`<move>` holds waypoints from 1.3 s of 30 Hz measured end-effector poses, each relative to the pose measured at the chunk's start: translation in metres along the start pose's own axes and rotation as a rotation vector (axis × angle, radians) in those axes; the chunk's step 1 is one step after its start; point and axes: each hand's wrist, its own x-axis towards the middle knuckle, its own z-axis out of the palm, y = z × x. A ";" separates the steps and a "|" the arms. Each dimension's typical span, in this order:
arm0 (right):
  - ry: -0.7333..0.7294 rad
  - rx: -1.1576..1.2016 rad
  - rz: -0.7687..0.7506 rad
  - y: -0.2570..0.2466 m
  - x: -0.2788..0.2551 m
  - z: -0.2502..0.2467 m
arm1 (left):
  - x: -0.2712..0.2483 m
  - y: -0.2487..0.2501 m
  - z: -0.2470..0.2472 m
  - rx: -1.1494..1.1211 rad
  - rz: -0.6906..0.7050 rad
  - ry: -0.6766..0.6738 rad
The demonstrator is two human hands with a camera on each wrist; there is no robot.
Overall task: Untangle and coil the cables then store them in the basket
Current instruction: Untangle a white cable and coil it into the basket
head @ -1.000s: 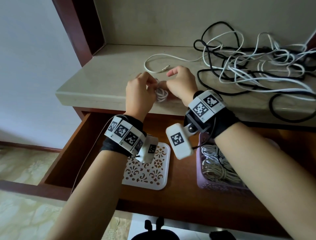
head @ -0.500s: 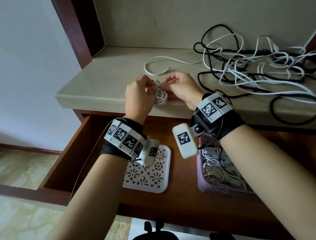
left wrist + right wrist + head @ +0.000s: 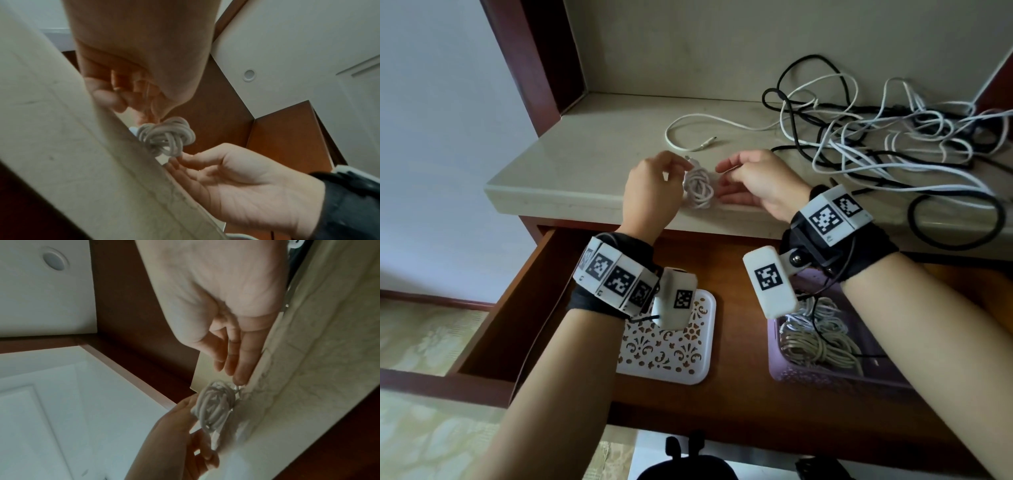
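Observation:
A small white cable coil (image 3: 698, 190), wrapped into a tight bundle, sits at the front edge of the beige shelf (image 3: 592, 171). My left hand (image 3: 681, 168) pinches the coil's top from the left; in the right wrist view its thumb presses the white cable coil (image 3: 216, 405). My right hand (image 3: 726, 178) lies just right of the coil with fingers straight and relaxed. In the left wrist view its fingertips (image 3: 179, 160) touch the bundle (image 3: 168, 136). The purple basket (image 3: 808, 377) stands in the open drawer, below my right wrist, holding coiled cables.
A tangle of black and white cables (image 3: 893, 154) covers the shelf's right half. One loose white cable (image 3: 688, 137) curves behind my hands. A white cut-out tray (image 3: 671, 356) lies in the drawer (image 3: 524, 308) left of the basket.
My right hand has let go of the coil, opened its fingers and drawn slightly right. The left hand keeps hold of the coil.

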 end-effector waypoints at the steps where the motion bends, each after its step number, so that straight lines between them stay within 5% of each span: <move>1: -0.016 -0.030 -0.008 0.000 -0.002 -0.001 | -0.002 0.002 0.000 0.017 -0.028 -0.012; 10: -0.058 -0.425 -0.113 -0.003 -0.024 -0.025 | -0.011 0.028 0.007 0.258 -0.173 -0.132; 13: -0.074 -0.546 -0.128 -0.004 -0.031 -0.044 | -0.009 0.035 0.010 0.323 -0.142 -0.172; 17: -0.162 -0.637 -0.108 -0.003 -0.046 -0.075 | -0.013 0.047 0.011 0.125 -0.018 -0.205; 23: -0.212 -0.745 0.000 0.012 -0.065 -0.119 | -0.028 0.080 0.030 -0.159 0.206 -0.617; 28: -0.420 -1.035 0.067 0.025 -0.077 -0.138 | -0.045 0.090 0.060 -0.035 0.347 -0.973; 32: -0.539 -0.955 0.221 0.037 -0.091 -0.152 | -0.055 0.083 0.082 0.074 0.413 -1.055; 39: -0.433 -1.056 0.280 0.082 -0.090 -0.152 | -0.076 0.061 0.124 0.130 0.311 -1.103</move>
